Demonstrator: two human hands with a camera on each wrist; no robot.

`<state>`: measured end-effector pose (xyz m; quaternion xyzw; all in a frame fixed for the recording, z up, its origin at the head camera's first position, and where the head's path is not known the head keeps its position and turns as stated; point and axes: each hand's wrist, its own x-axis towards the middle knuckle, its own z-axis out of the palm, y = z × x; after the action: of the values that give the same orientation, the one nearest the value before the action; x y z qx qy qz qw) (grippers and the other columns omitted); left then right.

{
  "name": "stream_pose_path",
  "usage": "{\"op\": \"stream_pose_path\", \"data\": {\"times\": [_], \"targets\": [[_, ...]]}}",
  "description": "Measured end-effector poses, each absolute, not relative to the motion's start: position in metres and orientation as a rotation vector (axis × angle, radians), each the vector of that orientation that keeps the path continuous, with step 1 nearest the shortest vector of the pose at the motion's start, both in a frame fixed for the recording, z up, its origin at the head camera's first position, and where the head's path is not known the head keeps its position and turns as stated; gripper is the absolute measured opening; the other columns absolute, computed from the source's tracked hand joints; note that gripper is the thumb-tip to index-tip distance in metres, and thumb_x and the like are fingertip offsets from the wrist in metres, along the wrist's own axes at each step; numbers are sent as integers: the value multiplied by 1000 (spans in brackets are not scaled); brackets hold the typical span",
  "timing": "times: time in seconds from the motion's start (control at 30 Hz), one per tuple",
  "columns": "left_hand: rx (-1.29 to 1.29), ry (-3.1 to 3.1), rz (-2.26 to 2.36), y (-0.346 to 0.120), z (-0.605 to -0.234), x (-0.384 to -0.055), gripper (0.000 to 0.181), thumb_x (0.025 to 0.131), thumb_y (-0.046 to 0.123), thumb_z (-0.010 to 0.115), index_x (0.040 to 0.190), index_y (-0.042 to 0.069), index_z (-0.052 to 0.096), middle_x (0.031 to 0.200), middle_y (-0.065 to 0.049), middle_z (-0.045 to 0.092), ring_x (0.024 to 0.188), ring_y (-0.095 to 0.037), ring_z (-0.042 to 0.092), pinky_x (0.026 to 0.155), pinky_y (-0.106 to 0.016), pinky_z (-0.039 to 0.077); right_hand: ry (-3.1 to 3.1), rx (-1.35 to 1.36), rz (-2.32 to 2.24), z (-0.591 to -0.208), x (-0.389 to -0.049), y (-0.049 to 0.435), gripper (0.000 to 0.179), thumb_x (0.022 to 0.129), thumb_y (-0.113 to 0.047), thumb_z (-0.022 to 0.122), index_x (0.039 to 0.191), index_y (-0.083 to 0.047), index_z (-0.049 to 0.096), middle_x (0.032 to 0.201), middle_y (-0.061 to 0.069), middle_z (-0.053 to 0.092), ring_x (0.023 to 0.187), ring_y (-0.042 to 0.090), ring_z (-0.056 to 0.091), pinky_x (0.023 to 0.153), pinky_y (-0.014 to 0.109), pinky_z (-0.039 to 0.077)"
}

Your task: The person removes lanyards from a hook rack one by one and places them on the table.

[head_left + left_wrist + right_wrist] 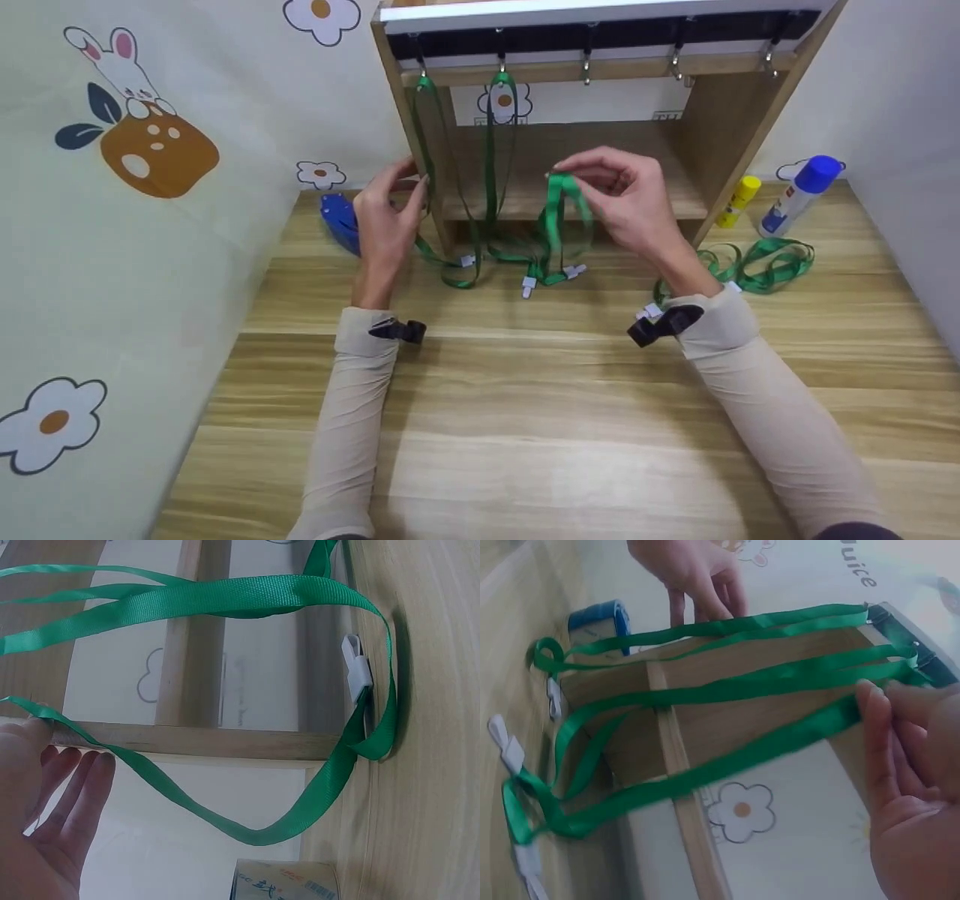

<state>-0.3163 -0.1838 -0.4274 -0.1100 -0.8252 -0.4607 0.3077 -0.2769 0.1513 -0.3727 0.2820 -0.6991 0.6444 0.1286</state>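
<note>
Right of centre in the head view, your right hand (619,199) pinched a green strap (554,214) between thumb and fingertips; its lower part trailed to the table (525,427) near the centre, by a white clip (529,285). Left of centre, your left hand (385,217) was at the hanging strap (259,835) below the leftmost hook (421,64); whether its fingers gripped that strap could not be told. More straps (780,264) lay at the right.

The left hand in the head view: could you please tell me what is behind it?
The left part of a blue item shows from behind the left hand; the hand covers its right part, so that cannot be seen in this view.
</note>
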Motion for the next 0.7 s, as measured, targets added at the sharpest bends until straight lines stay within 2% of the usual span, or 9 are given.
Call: {"op": "stream_pose_path", "data": {"times": [0.07, 0.2, 0.37, 0.6, 0.7], "targets": [[-291, -2179, -1214, -183, -428, -316, 32, 105, 28, 74, 134, 16, 76, 128, -1, 80, 106, -12, 77, 84, -34, 66, -2155, 804, 1723, -371, -270, 157, 15, 101, -9, 77, 114, -9, 83, 107, 4, 85, 74, 17, 71, 68, 21, 58], [-284, -2169, -1211, -183, -428, -317, 31, 105, 27, 75, 133, 15, 77, 126, -2, 81, 104, -13, 78, 81, -37, 67, -2279, 814, 1489, -367, -259, 167, 15, 101, -14, 79, 113, -18, 86, 107, -1, 84, 70, 15, 62, 63, 19, 51], [-271, -2176, -1234, -184, -428, -316, 32, 105, 28, 74, 134, 16, 76, 128, -2, 80, 106, -13, 78, 86, -40, 67, -2238, 863, 1373, -353, -248, 174, 16, 100, -10, 79, 114, -15, 86, 109, -1, 84, 75, 11, 67, 68, 16, 55], [-237, -2194, -1260, -184, -428, -315, 32, 105, 31, 75, 134, 18, 76, 128, 0, 80, 107, -11, 77, 88, -36, 67, -2151, 845, 1362, -325, -228, 174, 19, 98, -4, 80, 114, -12, 85, 109, 3, 84, 92, 5, 76, 87, 18, 60], [-248, -2186, -1265, -183, -428, -315, 31, 105, 31, 74, 133, 18, 76, 127, 0, 80, 106, -11, 77, 87, -38, 67, -2167, 844, 1324, -320, -221, 176, 20, 97, -3, 80, 114, -12, 85, 109, 3, 84, 94, 3, 77, 89, 17, 60]]}}
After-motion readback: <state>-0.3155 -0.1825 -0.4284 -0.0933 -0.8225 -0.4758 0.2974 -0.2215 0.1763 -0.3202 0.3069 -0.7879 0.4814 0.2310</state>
